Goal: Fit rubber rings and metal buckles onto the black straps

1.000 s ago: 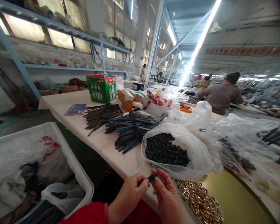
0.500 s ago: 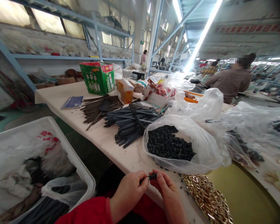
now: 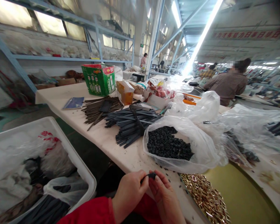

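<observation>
Close together at the table's near edge, both my hands are closed on one thin black strip. My left hand pinches one end between thumb and forefinger. The fingers of my right hand hold its other end, where a small black loop or ring seems to sit; its exact shape is too small to tell. Just beyond them lies an open clear plastic bag with many small black loops in it. To the right, shiny gold metal buckles or rings are heaped on an olive-gold tray.
Bundles of black strips and brown strips lie on the table beyond the bag. A green carton, a blue booklet and more plastic bags stand around. A white bin is at the left. A person sits at the far right.
My right fingers have shifted around the strip's end, and the black piece now looks bent rather than straight. My left hand keeps its pinch almost in place.
</observation>
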Action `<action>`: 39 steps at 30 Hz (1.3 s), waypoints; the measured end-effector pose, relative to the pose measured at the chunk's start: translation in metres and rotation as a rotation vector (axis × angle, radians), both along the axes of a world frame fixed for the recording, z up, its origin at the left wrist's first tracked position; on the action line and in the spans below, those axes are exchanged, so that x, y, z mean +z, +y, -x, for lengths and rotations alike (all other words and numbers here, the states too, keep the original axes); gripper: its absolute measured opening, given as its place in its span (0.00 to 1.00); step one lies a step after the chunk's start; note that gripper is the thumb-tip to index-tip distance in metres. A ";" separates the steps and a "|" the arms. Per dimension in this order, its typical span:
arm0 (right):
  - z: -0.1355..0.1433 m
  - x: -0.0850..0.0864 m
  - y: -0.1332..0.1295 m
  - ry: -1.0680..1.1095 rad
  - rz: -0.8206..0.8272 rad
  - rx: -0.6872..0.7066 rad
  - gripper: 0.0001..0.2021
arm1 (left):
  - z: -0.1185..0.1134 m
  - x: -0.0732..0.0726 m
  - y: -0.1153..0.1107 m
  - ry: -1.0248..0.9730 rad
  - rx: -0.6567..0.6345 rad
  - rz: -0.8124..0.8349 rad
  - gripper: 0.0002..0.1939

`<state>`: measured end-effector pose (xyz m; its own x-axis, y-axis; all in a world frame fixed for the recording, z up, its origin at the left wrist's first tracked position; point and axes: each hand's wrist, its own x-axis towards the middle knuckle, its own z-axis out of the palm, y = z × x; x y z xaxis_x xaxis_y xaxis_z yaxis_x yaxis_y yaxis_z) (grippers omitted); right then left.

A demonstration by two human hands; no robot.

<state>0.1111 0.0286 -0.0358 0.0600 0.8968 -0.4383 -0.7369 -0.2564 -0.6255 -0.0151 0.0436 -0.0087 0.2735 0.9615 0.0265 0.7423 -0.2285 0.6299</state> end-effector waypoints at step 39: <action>-0.011 -0.015 0.005 -0.396 -0.057 0.020 0.17 | -0.008 0.006 0.014 -0.519 -0.018 0.346 0.08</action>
